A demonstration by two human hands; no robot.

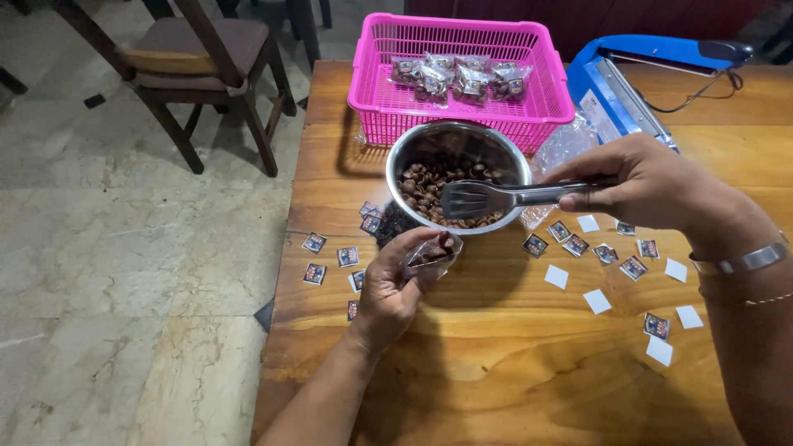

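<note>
Hands: left (395, 289) pinches crinkly clear pouch (432, 253); right (652, 182) grips steel tongs (496, 196).

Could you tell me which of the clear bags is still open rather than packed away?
The small clear bag held in the left hand; the other bags lie filled in the pink basket.

A wooden chair (198, 58) stands on pale marble floor (124, 272) beside the wooden table (512, 372).
</note>
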